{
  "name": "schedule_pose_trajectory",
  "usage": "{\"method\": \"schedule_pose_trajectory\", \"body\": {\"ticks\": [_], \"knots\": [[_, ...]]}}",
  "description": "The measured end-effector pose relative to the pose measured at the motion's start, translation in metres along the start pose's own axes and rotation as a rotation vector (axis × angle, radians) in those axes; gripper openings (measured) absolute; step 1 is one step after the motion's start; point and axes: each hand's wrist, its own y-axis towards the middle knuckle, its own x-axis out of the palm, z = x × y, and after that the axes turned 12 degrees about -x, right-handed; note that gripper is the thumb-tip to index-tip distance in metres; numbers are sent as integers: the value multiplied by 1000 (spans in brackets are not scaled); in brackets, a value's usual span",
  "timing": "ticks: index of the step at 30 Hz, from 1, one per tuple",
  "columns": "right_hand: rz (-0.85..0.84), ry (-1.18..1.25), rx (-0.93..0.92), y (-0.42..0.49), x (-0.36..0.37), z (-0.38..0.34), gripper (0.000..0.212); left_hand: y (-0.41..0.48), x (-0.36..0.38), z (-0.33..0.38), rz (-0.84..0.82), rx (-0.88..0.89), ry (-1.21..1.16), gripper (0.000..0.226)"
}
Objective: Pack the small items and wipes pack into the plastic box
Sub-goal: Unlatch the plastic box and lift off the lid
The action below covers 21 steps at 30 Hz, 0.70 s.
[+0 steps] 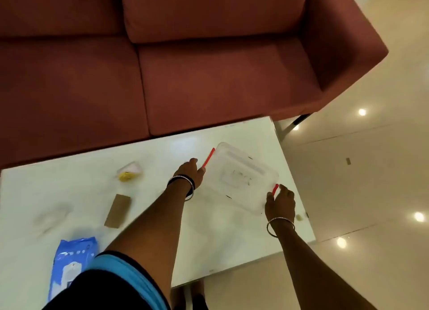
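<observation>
A clear plastic box (pixel 241 177) with its lid on and red side clips stands on the right part of the white table (pixel 162 217). My left hand (pixel 189 171) touches the red clip on the box's left side. My right hand (pixel 279 204) holds the red clip at its right near corner. A blue wipes pack (pixel 72 261) lies at the near left, partly hidden by my sleeve. A brown flat card (pixel 118 210) lies left of my left forearm. A small clear bag with yellow contents (pixel 129 172) sits farther back. A faint clear item (pixel 52 217) lies at the far left.
A red-brown sofa (pixel 185 66) runs along the table's far edge. Glossy pale floor (pixel 371 193) lies to the right of the table. A small yellowish bit (pixel 299 217) rests near the table's right edge.
</observation>
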Motion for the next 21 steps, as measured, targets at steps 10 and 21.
{"method": "schedule_pose_trajectory", "body": {"ticks": [10, 21], "knots": [[123, 366, 190, 17, 51, 28, 37, 42, 42, -1, -4, -48, -419, 40], [348, 398, 179, -15, 47, 15, 32, -7, 59, -66, -16, -118, -744, 22]]}}
